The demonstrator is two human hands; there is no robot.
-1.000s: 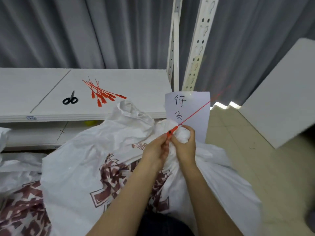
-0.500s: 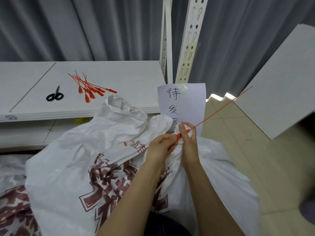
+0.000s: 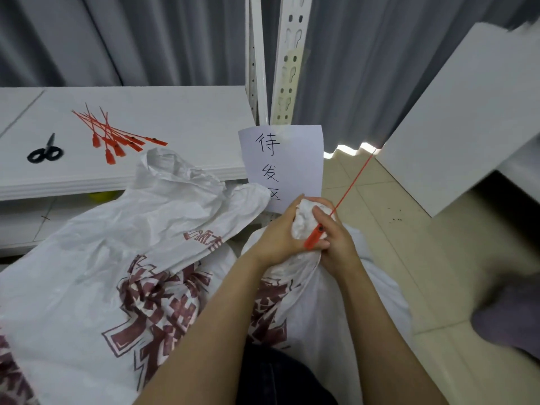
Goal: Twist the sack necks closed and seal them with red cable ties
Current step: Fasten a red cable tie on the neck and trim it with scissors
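Note:
A white woven sack (image 3: 327, 311) with dark red print stands in front of me, its neck (image 3: 304, 220) bunched into a tight knob. My left hand (image 3: 277, 241) grips that neck from the left. My right hand (image 3: 336, 244) holds it from the right and pinches the head of a red cable tie (image 3: 314, 236), whose thin tail runs up and to the right. A second sack (image 3: 117, 258) lies at the left with its mouth loose. Several spare red cable ties (image 3: 114, 135) lie on the white shelf.
Black scissors (image 3: 45, 153) lie on the white shelf (image 3: 190, 118) left of the ties. A paper sign (image 3: 282, 165) hangs on the shelf upright (image 3: 287, 59). A white board (image 3: 467, 112) leans at the right over the tiled floor (image 3: 409, 258).
The sack neck has been gathered into a tighter knob. The tie head has moved lower onto the neck's right side, and its tail now points more steeply upward.

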